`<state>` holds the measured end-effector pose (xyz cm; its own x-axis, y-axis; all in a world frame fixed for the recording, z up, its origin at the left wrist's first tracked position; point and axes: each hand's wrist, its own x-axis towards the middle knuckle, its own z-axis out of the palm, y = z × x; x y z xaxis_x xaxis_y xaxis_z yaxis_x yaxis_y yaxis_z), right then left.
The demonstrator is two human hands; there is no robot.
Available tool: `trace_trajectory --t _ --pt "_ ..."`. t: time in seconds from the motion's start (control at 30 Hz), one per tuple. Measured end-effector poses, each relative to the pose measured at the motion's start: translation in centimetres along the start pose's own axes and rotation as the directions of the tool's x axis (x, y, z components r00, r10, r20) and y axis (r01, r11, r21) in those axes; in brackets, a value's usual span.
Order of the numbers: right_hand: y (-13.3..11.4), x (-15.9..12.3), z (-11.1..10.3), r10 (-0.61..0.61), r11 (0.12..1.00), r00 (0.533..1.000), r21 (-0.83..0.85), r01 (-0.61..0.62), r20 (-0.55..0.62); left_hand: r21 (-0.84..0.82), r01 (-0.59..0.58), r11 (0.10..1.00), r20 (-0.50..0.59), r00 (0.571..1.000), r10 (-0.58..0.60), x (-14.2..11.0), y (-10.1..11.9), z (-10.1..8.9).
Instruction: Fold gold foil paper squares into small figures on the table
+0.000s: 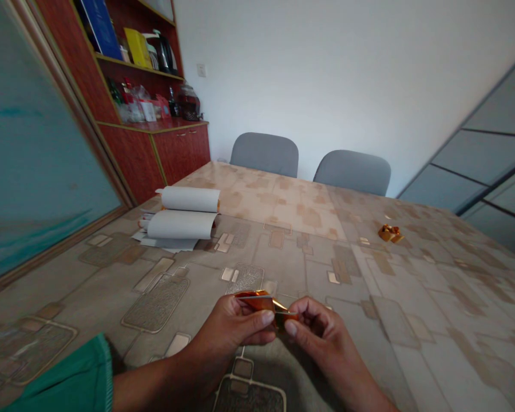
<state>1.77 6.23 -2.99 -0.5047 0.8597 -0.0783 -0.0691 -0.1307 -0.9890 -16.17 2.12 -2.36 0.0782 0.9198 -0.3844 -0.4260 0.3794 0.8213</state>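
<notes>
Between both hands, just above the near part of the table, is a piece of shiny gold foil paper (264, 303), folded, with pale edges showing. My left hand (244, 323) pinches its left side, thumb on the near face. The right end is pinched between the thumb and fingers of my right hand (311, 326). Fingers cover part of the folds, so the full shape is hidden. Farther off to the right, a folded gold foil piece (390, 233) rests on the tablecloth, apart from both hands.
Curled white-backed sheets (182, 225) lie in a stack at the table's left. The patterned tablecloth (292, 257) covers the table. Two grey chairs (264, 153) stand at the far edge. A red-brown cabinet (180, 149) with bottles and a kettle is at the back left.
</notes>
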Motion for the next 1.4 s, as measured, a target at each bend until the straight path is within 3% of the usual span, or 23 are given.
trace_trajectory --t 0.33,0.53,0.7,0.93,1.1,1.3,1.4 --pt "0.3 -0.4 0.3 -0.052 0.998 0.997 -0.046 0.050 -0.058 -0.014 -0.030 0.999 -0.008 1.000 0.030 -0.1 -0.5 0.0" --pt "0.2 -0.5 0.5 -0.054 0.999 0.999 -0.005 0.054 0.000 -0.005 -0.060 0.998 -0.020 0.998 0.060 -0.1 -0.5 0.2" --pt "0.2 -0.6 0.6 -0.064 0.998 0.998 -0.017 0.064 -0.018 0.021 -0.103 0.994 -0.002 0.995 0.103 0.1 -0.6 0.2" --pt "0.4 -0.4 0.5 0.006 0.991 0.998 0.133 -0.014 0.059 0.019 -0.139 0.990 0.056 0.989 0.138 0.4 -0.9 -0.2" --pt "0.2 -0.3 0.5 -0.046 0.985 0.995 0.172 0.031 0.087 0.082 -0.191 0.978 0.073 0.980 0.185 0.4 -0.7 -0.3" --pt "0.3 -0.5 0.1 -0.035 0.991 0.999 0.131 0.029 0.039 0.150 -0.268 0.951 0.064 0.963 0.262 0.1 0.0 0.1" --pt "0.3 -0.7 0.3 -0.030 0.991 0.996 0.132 0.019 0.084 0.155 -0.280 0.948 0.071 0.960 0.272 0.1 0.1 0.1"
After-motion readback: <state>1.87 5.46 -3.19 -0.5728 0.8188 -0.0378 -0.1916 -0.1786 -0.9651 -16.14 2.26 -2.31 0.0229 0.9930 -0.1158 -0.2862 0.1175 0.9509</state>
